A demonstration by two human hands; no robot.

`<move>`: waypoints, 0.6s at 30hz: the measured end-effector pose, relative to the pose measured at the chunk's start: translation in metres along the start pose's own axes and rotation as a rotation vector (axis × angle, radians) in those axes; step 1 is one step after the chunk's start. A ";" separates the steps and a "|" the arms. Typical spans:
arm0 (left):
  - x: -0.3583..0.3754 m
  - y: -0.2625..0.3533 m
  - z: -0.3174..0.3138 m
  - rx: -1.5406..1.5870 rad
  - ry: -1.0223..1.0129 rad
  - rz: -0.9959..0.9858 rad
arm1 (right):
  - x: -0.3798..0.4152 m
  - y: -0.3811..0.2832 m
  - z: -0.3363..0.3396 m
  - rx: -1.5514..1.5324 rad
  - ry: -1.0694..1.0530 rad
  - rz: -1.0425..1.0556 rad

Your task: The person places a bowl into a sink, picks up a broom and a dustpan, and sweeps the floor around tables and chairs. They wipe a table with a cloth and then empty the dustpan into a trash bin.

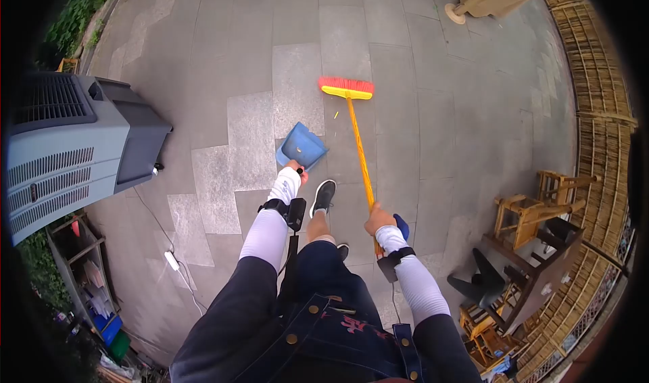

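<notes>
The left hand (295, 169) grasps the dustpan (301, 146) just beyond its fingers; the right hand (379, 219) clenches the broom (357, 133), bristles far ahead.

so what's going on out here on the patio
A person stands on grey stone paving, seen from their own head camera. Their right hand grips the orange handle of a yellow broom with red bristles, its head resting on the paving ahead. Their left hand holds a blue plastic dustpan low to the ground beside the broom. A small yellow scrap lies between them. A large grey air cooler stands at the left, wooden chairs at the right.
</notes>
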State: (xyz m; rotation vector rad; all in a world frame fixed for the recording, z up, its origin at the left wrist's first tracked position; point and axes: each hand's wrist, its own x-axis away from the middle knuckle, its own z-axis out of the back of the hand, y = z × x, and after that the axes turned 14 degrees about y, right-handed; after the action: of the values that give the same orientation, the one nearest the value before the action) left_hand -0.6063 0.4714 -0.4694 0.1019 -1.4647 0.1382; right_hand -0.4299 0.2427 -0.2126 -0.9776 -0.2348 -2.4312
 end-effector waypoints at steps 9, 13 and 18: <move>0.030 0.009 -0.008 0.031 0.003 0.101 | 0.100 0.049 0.052 -0.818 -0.606 -0.112; 0.104 0.022 0.011 0.100 0.072 0.176 | 0.111 0.054 0.113 -0.818 -0.510 -0.060; 0.161 0.069 0.032 0.194 -0.143 0.295 | 0.066 0.055 0.165 -0.885 -0.333 -0.019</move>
State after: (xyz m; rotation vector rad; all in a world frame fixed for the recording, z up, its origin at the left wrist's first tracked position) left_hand -0.6327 0.5394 -0.3072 0.0526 -1.6006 0.5227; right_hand -0.3432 0.2250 -0.0490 -1.7376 0.7938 -2.3678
